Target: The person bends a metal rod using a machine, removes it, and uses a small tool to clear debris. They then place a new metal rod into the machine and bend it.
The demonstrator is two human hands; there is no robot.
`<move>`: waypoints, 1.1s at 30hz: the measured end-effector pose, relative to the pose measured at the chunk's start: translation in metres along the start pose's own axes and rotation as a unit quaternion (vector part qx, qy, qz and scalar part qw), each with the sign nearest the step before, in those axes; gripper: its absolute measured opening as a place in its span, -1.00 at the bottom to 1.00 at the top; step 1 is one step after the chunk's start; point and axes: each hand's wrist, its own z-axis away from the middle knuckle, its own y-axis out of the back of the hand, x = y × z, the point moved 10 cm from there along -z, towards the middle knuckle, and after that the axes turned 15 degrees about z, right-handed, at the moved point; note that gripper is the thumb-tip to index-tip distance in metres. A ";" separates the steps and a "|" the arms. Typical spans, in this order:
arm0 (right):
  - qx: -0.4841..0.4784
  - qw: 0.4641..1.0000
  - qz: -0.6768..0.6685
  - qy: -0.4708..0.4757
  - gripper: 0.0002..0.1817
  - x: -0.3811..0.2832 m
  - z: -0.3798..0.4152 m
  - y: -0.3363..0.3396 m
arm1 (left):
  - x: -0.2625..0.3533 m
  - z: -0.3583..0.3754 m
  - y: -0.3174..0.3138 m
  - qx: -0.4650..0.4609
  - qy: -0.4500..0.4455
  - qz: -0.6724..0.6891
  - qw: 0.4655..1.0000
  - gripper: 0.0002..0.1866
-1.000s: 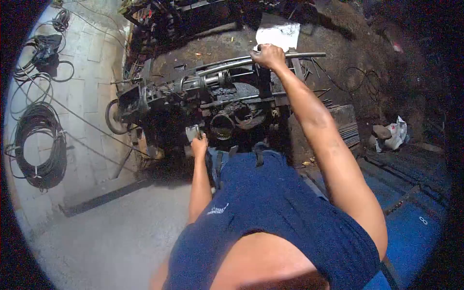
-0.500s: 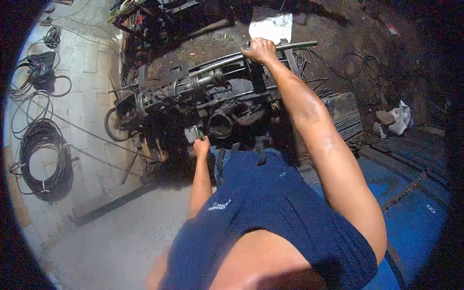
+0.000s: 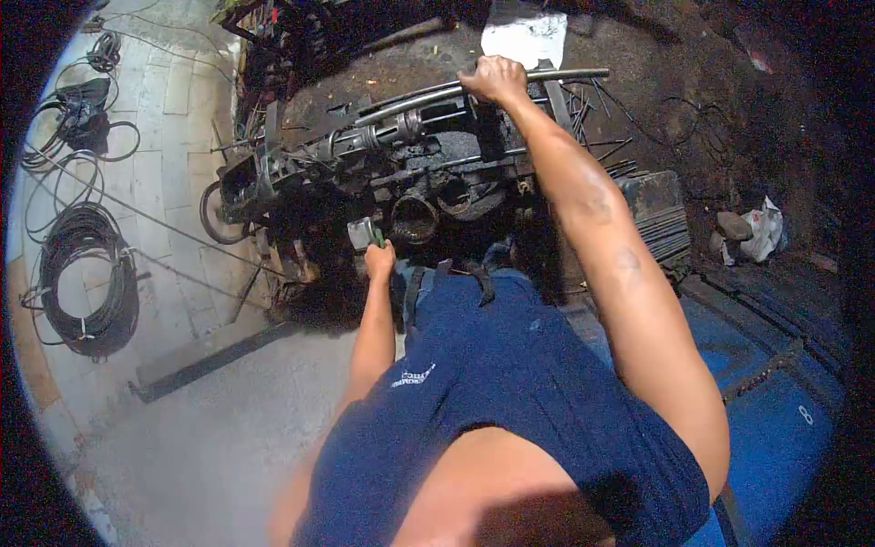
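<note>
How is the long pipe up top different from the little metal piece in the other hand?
The pipe is long, thin and curved, lying across the dark machine; the metal piece is short and blocky. The right hand wraps around the pipe at arm's length, while the left hand holds the metal piece close to the body. Both look like grey metal, and each is gripped by one hand.

Smooth, dull-shining metal bar (image 3: 547, 77), grimy, matt dark metal machine (image 3: 401, 173), small bright metal piece (image 3: 362, 233), rough grey concrete floor (image 3: 228, 410), matt black rubbery cable coil (image 3: 87, 283), crumpled white plastic bag (image 3: 755, 232)
</note>
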 end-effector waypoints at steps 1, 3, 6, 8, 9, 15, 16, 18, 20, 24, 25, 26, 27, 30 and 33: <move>0.000 1.000 0.001 0.000 -0.39 0.001 0.000 0.001 | 0.000 -0.001 0.000 0.003 0.002 -0.007 1.000 -0.50; 0.000 1.000 -0.005 0.001 -0.38 0.000 0.001 0.001 | -0.001 -0.003 -0.001 0.005 0.004 0.000 1.000 -0.51; 0.002 1.000 -0.005 0.000 -0.38 -0.001 0.001 0.003 | -0.004 -0.005 -0.003 0.003 0.013 0.014 1.000 -0.52; 0.001 1.000 -0.012 0.010 -0.39 -0.004 0.003 0.008 | -0.002 -0.002 -0.004 -0.002 0.018 0.022 1.000 -0.52; 0.001 1.000 -0.020 0.018 -0.40 -0.005 0.005 0.009 | 0.002 0.000 -0.001 0.006 0.008 0.028 1.000 -0.53; 0.349 0.917 -0.194 0.015 -0.67 -0.006 0.075 0.023 | 0.011 0.008 0.004 -0.013 -0.006 0.009 1.000 -0.54; 0.294 0.927 -0.224 0.064 -0.60 -0.025 0.090 -0.014 | 0.010 0.007 0.004 -0.002 -0.029 0.044 0.999 -0.55; 0.059 0.969 -0.228 0.074 -0.49 -0.060 0.115 -0.076 | -0.004 -0.003 -0.005 -0.005 -0.050 0.068 0.996 -0.56; -0.125 0.973 -0.192 0.032 -0.46 -0.080 0.130 -0.122 | 0.010 0.006 0.003 -0.002 -0.065 0.056 0.996 -0.55; -0.145 0.979 -0.143 -0.016 -0.20 -0.089 0.111 -0.148 | 0.005 -0.001 -0.001 -0.005 -0.090 0.071 0.993 -0.55; -0.163 0.981 -0.102 -0.022 -0.14 -0.089 0.104 -0.151 | 0.002 -0.003 -0.004 -0.021 -0.088 0.077 0.993 -0.55; -0.129 0.988 -0.082 -0.020 -0.15 -0.090 0.098 -0.154 | 0.000 -0.004 -0.006 -0.023 -0.086 0.077 0.993 -0.55; -0.132 0.988 -0.080 -0.020 -0.15 -0.092 0.093 -0.152 | 0.002 -0.003 -0.004 -0.021 -0.094 0.090 0.991 -0.55; -0.205 0.975 -0.078 -0.043 -0.09 -0.094 0.089 -0.156 | 0.000 -0.004 -0.004 -0.040 -0.073 0.094 0.992 -0.54; -0.194 0.976 -0.082 -0.062 -0.13 -0.093 0.083 -0.163 | -0.005 -0.006 -0.007 -0.057 -0.027 0.088 0.994 -0.54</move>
